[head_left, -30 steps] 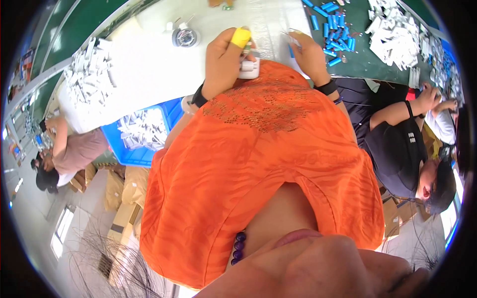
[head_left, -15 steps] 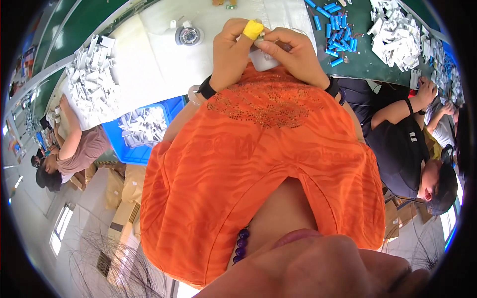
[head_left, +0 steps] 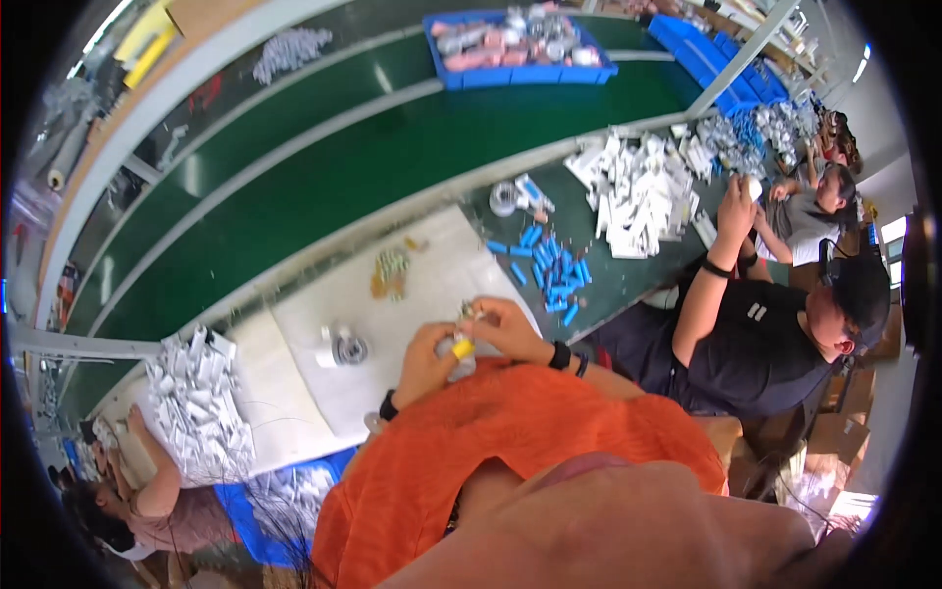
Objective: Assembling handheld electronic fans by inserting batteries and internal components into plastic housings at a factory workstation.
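Both hands meet over the near edge of a white work mat (head_left: 294, 329), just in front of my orange top. My left hand (head_left: 429, 361), with a yellow wrap on its thumb, is closed around a whitish plastic piece (head_left: 461, 369), partly hidden by the fingers. Close against it, my right hand (head_left: 512, 332) pinches at a small part too little to name. Left of the hands on the mat sits a small round grey-and-white device (head_left: 348, 348). Beyond them lies a cluster of small greenish-yellow parts (head_left: 391, 273).
A heap of white plastic shells (head_left: 199, 402) lies at left, another pile of white shells (head_left: 638, 191) at right. Blue cylindrical cells (head_left: 557, 270) are scattered right of the mat. A green conveyor belt (head_left: 324, 167) carries a blue tray (head_left: 530, 75). Co-workers sit on both sides.
The view has tilted up, bringing the belt and trays into sight. My hands stay together at the small parts. The co-worker at right now holds a white item raised.
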Tool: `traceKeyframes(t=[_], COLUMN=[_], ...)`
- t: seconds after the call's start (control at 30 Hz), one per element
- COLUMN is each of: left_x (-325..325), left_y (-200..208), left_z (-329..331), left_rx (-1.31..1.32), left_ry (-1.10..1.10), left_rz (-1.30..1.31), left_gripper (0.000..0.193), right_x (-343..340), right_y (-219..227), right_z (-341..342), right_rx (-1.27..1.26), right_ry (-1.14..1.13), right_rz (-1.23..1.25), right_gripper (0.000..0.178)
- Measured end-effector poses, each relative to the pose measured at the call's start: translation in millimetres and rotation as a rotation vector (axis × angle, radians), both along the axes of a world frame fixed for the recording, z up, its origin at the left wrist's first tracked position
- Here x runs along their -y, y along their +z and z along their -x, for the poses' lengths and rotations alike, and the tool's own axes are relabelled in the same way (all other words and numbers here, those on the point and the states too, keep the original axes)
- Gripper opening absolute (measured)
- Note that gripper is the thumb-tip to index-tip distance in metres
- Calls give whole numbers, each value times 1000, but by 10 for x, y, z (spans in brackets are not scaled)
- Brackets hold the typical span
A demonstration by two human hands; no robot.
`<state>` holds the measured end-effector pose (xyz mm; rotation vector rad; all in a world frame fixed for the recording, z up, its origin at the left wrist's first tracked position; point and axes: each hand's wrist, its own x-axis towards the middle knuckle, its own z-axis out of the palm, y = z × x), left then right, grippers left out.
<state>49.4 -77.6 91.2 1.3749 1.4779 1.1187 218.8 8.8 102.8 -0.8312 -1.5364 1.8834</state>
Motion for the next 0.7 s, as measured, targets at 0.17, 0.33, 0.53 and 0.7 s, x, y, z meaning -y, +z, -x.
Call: traceKeyframes(t=[0.17, 0.33, 0.53, 0.7], left_x=[35, -36, -93, -70], left_y=[37, -62, 33, 197], left_z=[41, 108, 140, 68], left_rx=[-28, -229, -377, -189], left_ry=[-163, -396, -510, -443], left_rz=[-73, -241, -219, -182], left_gripper=[23, 22, 19, 16], right_x=[43, 15, -39, 52], right_y=[174, 255, 304, 341], right_z=[-96, -179, -246, -293], right_rx=[13, 270, 330, 226], right_ry=[117, 245, 383, 355], right_rz=[-167, -517, -496, -341], right_gripper=[15, 31, 40, 42])
